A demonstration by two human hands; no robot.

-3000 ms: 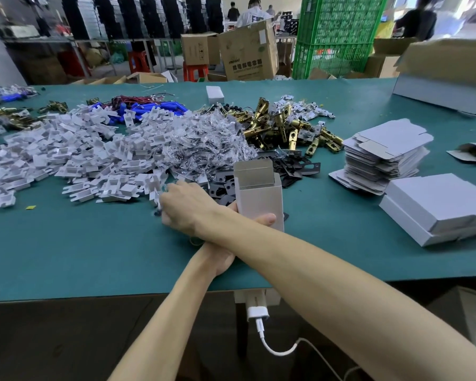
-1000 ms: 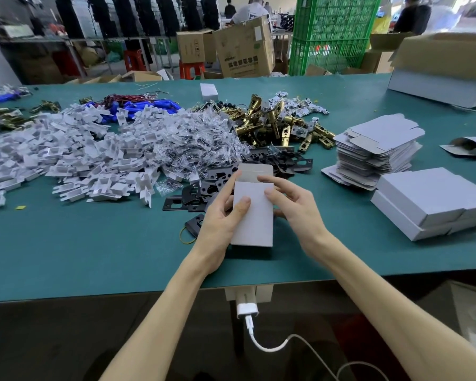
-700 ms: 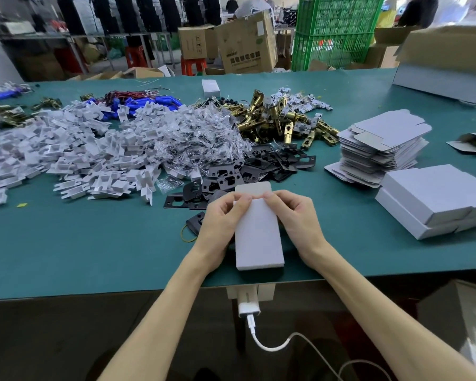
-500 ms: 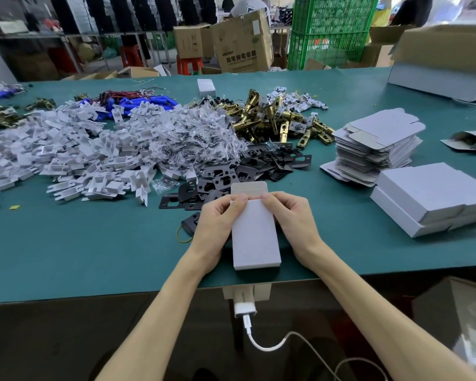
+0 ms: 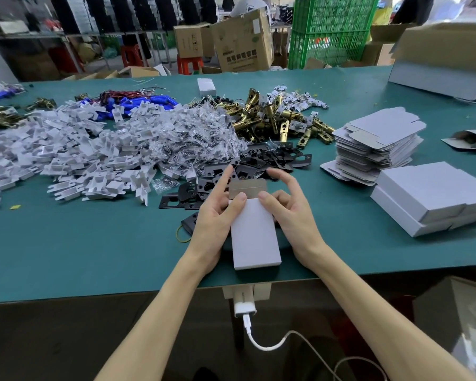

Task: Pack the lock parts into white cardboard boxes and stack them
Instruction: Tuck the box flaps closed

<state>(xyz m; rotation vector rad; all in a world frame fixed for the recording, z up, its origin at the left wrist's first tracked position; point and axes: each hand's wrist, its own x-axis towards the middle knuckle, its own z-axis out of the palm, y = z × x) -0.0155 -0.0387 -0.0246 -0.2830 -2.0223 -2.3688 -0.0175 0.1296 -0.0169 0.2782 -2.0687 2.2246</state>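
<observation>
White box (image 5: 254, 235) lying at desk (image 5: 94, 251) edge, 6 o'clock, flap standing open | left hand (image 5: 213, 215), right hand (image 5: 289, 213) pinching its sides | closed boxes (image 5: 434, 196) sitting stacked at 3 o'clock | parts piles awaiting packing.

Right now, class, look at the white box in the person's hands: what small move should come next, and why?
Probably fold the open flap down and tuck it in: the white box lies on the green table, held by the left hand and right hand, its far end unclosed.
</observation>
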